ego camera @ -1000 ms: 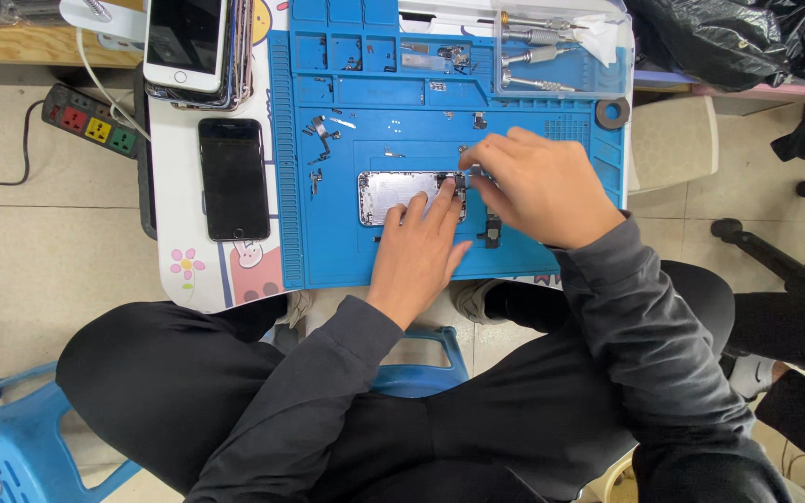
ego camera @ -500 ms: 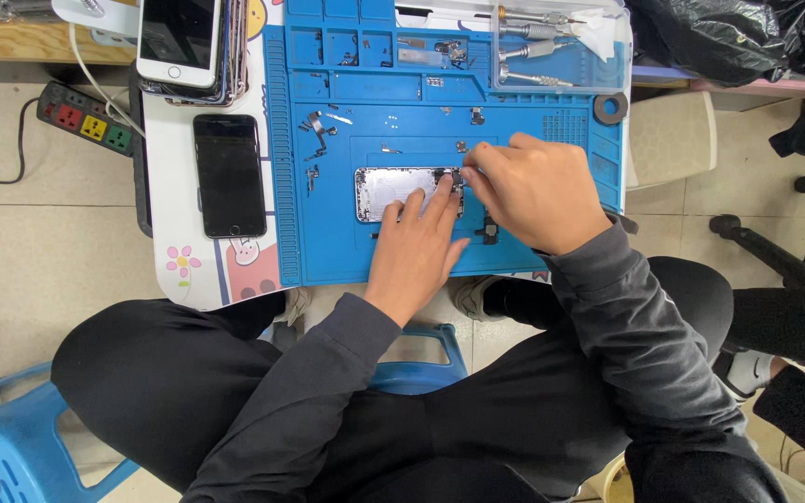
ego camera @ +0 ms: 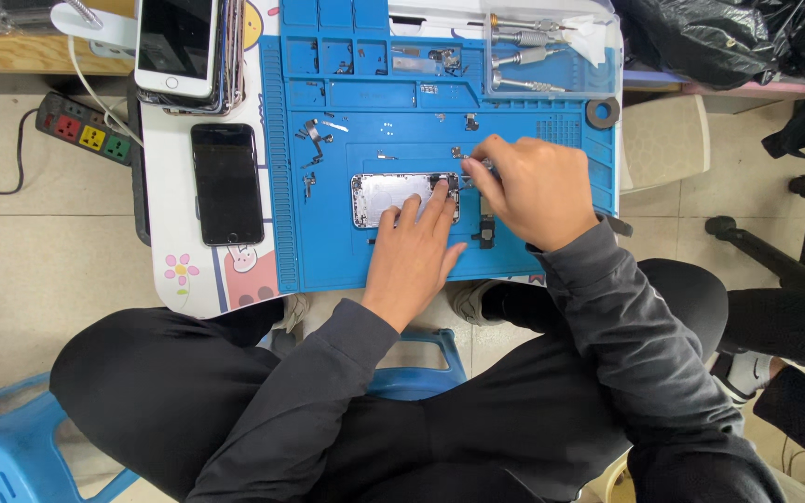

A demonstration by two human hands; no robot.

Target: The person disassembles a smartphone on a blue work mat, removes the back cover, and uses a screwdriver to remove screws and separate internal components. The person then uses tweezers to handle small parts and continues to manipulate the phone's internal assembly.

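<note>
An opened silver phone housing [ego camera: 388, 196] lies on a blue repair mat [ego camera: 347, 251] on a small table. My left hand [ego camera: 414, 251] rests flat on the mat with its fingertips pressing the housing's near edge. My right hand [ego camera: 538, 191] is closed over the housing's right end, pinching a thin metal tool [ego camera: 484, 166] whose tip is hidden. Small screws and metal parts [ego camera: 314, 149] are scattered on the mat to the left of the housing.
A black phone [ego camera: 226, 183] lies screen-up left of the mat, with a stack of phones [ego camera: 184, 47] behind it. A clear tray of screwdrivers [ego camera: 542, 47] sits at the mat's far right. A power strip [ego camera: 86, 130] lies on the floor, a blue stool [ego camera: 11, 456] at my left.
The view has shifted slightly; my right hand has moved a little along the housing's right end while my left hand has stayed on the housing.
</note>
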